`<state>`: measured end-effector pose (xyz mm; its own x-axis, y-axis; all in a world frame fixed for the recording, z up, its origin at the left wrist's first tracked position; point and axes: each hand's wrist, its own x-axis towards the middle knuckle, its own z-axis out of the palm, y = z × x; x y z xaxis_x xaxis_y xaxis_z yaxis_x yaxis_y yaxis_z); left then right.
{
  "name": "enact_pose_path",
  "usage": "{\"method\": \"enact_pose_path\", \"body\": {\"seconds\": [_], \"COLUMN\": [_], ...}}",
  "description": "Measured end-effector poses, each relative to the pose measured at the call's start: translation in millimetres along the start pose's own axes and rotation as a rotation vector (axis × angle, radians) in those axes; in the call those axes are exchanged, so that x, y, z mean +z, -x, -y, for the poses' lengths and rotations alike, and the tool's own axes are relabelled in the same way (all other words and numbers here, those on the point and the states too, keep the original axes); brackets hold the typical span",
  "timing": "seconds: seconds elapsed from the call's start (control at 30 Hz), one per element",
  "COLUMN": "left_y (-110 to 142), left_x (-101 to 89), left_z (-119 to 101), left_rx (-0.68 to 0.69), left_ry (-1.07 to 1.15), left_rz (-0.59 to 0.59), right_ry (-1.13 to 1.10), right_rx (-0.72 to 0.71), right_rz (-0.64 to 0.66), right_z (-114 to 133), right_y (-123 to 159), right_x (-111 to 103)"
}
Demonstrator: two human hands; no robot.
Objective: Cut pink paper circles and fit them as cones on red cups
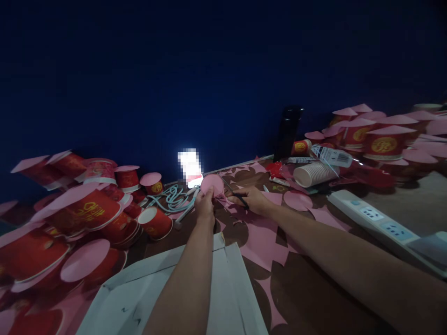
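Note:
My left hand (204,207) is closed on a round pink paper piece (212,184), held upright over the brown table (307,284). My right hand (252,199) grips dark scissors (236,192), whose blades reach the paper's right edge. Pink paper offcuts (261,242) lie on the table under and in front of both hands. A white paper sheet (223,288) lies under my left forearm.
Red paper cups with pink paper lids (87,209) are heaped at the left, more (384,139) at the back right. A stack of plain cups (314,174) lies on its side. A white power strip (377,218) sits at the right, light-blue cables (172,197) and a dark bottle (288,132) behind.

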<state>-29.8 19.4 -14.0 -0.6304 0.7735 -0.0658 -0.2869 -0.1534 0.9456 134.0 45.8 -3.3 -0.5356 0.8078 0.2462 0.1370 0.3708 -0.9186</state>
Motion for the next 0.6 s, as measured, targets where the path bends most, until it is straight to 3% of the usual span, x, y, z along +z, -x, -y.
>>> {"method": "enact_pose_path", "body": {"seconds": [0.37, 0.6], "left_y": [-2.1, -2.6], "left_x": [-0.2, -1.0], "left_z": [-2.4, 0.1], "left_rx": [-0.081, -0.033], "left_ry": [0.145, 0.096], "left_rz": [-0.023, -0.002], "right_ry": [0.006, 0.007], "right_rx": [0.006, -0.019], "right_rz": [0.025, 0.03], "right_z": [-1.1, 7.8], "right_y": [-0.2, 2.3], "right_x": [-0.3, -0.2]}}
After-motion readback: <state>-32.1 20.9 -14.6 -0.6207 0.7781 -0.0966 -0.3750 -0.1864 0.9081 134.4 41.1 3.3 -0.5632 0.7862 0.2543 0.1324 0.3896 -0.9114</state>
